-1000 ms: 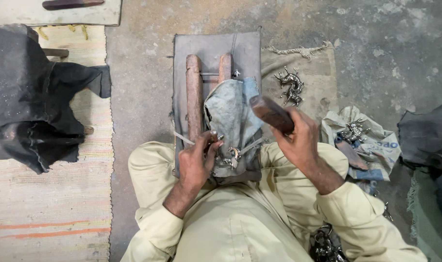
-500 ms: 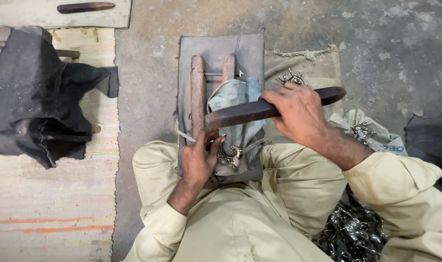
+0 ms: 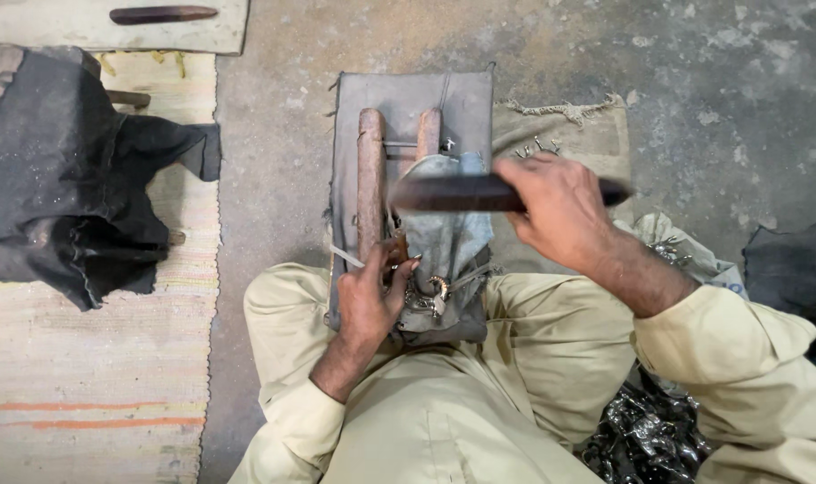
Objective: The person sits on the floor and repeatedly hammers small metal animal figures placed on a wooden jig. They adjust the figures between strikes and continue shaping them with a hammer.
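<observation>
The floor (image 3: 712,81) is mottled grey concrete; the mat (image 3: 85,394) is pale beige with thin orange and grey stripes; the crumpled cloth (image 3: 58,170) on it is black; the person's clothing (image 3: 479,394) is plain khaki; the two upright posts (image 3: 370,179) are reddish brown; the stick (image 3: 453,192) is dark brown; the draped fabric (image 3: 448,237) is faded blue-grey.

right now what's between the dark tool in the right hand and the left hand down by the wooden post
In the head view, a worn blue-grey cloth draped over the block lies between the dark tool and the left hand.
</observation>
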